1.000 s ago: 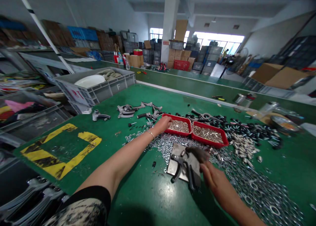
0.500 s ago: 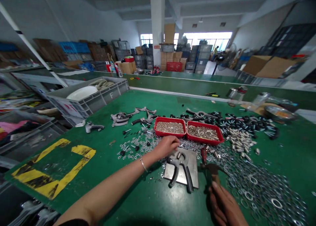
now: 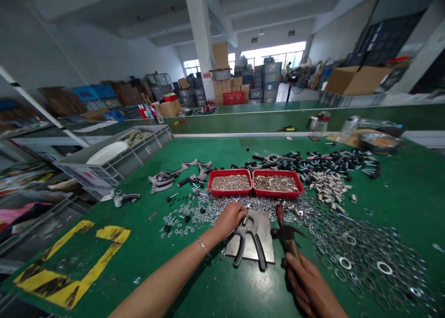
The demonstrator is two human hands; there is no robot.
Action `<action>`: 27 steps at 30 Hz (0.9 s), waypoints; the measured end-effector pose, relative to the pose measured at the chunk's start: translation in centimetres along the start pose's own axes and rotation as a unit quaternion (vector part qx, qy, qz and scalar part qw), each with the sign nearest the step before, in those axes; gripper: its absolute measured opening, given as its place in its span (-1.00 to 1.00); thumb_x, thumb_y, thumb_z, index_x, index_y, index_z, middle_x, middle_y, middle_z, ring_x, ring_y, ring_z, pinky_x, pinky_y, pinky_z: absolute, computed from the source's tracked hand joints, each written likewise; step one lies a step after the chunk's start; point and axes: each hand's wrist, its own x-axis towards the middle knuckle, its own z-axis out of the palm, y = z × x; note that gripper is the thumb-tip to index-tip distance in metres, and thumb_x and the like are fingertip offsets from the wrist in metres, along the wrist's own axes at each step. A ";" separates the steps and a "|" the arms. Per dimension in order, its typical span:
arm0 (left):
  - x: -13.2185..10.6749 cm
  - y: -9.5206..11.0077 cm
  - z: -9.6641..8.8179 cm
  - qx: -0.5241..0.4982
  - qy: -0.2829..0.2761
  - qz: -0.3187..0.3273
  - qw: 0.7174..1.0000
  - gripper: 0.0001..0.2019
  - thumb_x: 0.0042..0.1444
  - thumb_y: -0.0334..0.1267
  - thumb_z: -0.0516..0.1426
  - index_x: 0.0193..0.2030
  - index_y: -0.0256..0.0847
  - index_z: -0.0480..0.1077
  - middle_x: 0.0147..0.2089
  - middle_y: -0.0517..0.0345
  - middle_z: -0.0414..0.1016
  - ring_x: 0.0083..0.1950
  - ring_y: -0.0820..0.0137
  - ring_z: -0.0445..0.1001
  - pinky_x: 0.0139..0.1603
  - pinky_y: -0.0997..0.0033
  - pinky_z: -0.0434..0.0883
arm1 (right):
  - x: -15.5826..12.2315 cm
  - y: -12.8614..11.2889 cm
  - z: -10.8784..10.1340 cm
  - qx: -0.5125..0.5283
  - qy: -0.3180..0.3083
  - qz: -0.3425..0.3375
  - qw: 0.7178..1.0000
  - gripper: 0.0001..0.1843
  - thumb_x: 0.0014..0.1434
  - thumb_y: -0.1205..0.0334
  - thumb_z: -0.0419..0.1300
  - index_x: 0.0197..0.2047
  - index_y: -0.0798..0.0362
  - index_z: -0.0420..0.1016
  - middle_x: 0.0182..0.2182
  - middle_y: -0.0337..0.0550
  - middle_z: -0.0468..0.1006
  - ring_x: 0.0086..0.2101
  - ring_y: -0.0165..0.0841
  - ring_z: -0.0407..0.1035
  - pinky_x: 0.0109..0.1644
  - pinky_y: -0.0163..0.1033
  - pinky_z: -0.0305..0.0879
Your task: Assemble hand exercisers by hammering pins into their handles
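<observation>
On the green workbench (image 3: pixel 399 206), a steel plate (image 3: pixel 267 234) was seen lying among scattered nuts (image 3: pixel 187 211); upon it a pliers-type cast-metal tool (image 3: pixel 251 226) was laid, its black-sleeved handles spread toward the near edge of the bench. The head of that tool was gripped by the left hand (image 3: pixel 230 219), the fingers being curled closed over it; a bangle (image 3: pixel 204 247) was worn on that wrist. A hammer (image 3: pixel 285 234) was clenched low on its wooden handle by the right hand (image 3: pixel 309 285), its metal head being raised just beside the plate's right edge; whether the plate was touched by it could not be told. Two red trays (image 3: pixel 229 171) (image 3: pixel 278 171) of small bright parts were placed just beyond the plate, and steel washers (image 3: pixel 365 262) were spread to the right. For steady handling, the tool was judged best kept pressed flat on the plate, with the fingers held clear of the hammer's path; any blow would be best delivered squarely and lightly, so that the tool was not knocked aside among the loose nuts.
</observation>
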 end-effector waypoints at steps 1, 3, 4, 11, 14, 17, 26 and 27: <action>-0.1 0.0 0.1 0.007 0.002 0.001 1.000 -0.81 0.26 -0.30 0.05 -0.30 -0.23 0.47 -0.26 0.08 0.49 -0.18 0.32 0.44 -0.09 0.37 0.35 | 0.0 0.0 0.0 0.001 -0.003 0.003 1.000 -0.47 0.06 -0.34 0.18 -0.37 -0.02 0.24 -0.77 -0.51 0.20 -0.83 -0.65 -0.18 -0.86 -0.52 -0.12; -0.3 -0.1 0.4 0.018 0.007 0.005 1.000 -0.82 0.28 -0.32 0.05 -0.28 -0.24 0.46 -0.24 0.07 0.47 -0.17 0.31 0.42 -0.07 0.34 0.35 | 0.0 0.1 0.0 0.002 -0.009 0.011 1.000 -0.48 0.06 -0.33 0.19 -0.36 -0.01 0.24 -0.77 -0.51 0.19 -0.83 -0.65 -0.17 -0.85 -0.53 -0.14; -0.5 -0.1 0.5 0.027 0.010 0.011 1.000 -0.83 0.28 -0.32 0.05 -0.26 -0.24 0.46 -0.23 0.05 0.47 -0.15 0.30 0.41 -0.05 0.32 0.34 | -0.1 0.1 0.1 0.003 -0.009 0.014 1.000 -0.48 0.06 -0.33 0.19 -0.35 -0.01 0.24 -0.76 -0.52 0.20 -0.82 -0.66 -0.17 -0.83 -0.54 -0.14; -0.8 -0.3 1.0 0.164 -0.006 0.141 0.976 -0.84 0.34 -0.32 0.00 -0.15 -0.27 0.39 -0.14 -0.02 0.42 -0.05 0.23 0.37 0.04 0.16 0.34 | -1.2 -4.2 0.9 -0.094 -0.047 -0.019 0.994 -0.51 0.16 -0.31 0.08 -0.25 -0.03 0.23 -0.65 -0.45 0.35 -0.81 -0.60 -0.03 -0.80 -0.47 -0.09; -1.9 0.2 0.3 0.104 0.045 0.078 0.990 -0.81 0.33 -0.24 0.04 -0.01 -0.26 0.33 0.00 -0.05 0.38 0.06 0.22 0.34 0.12 0.13 0.33 | -0.6 -8.0 1.2 -0.188 -0.081 -0.071 0.976 -0.56 0.26 -0.24 -0.01 -0.09 -0.03 0.26 -0.52 -0.36 0.44 -0.73 -0.51 0.15 -0.72 -0.40 0.04; -4.0 0.8 -0.9 0.070 0.069 0.048 0.994 -0.81 0.32 -0.33 -0.02 0.03 -0.23 0.29 0.02 -0.02 0.36 0.10 0.24 0.31 0.18 0.12 0.28 | 0.9 -11.0 1.6 -0.343 -0.083 -0.148 0.924 -0.61 0.26 -0.17 0.02 -0.22 0.00 0.34 -0.50 -0.28 0.41 -0.56 -0.40 0.28 -0.52 -0.31 0.21; -6.0 1.1 -2.9 0.184 -0.058 0.078 0.978 -0.88 0.21 -0.27 0.14 -0.16 -0.24 0.41 -0.10 -0.02 0.42 0.00 0.15 0.31 0.07 0.11 0.26 | 5.1 -12.8 4.3 -0.573 -0.070 -0.210 0.789 -0.62 0.36 -0.03 -0.13 -0.30 0.01 0.34 -0.40 -0.08 0.53 -0.37 -0.25 0.42 -0.25 -0.23 0.21; -5.8 1.1 -2.9 0.193 -0.061 0.076 0.976 -0.88 0.21 -0.26 0.14 -0.18 -0.24 0.42 -0.10 -0.02 0.42 -0.01 0.15 0.31 0.05 0.12 0.26 | 5.5 -12.7 4.4 -0.581 -0.083 -0.203 0.784 -0.60 0.36 -0.04 -0.13 -0.33 0.01 0.34 -0.41 -0.08 0.53 -0.37 -0.25 0.42 -0.25 -0.24 0.21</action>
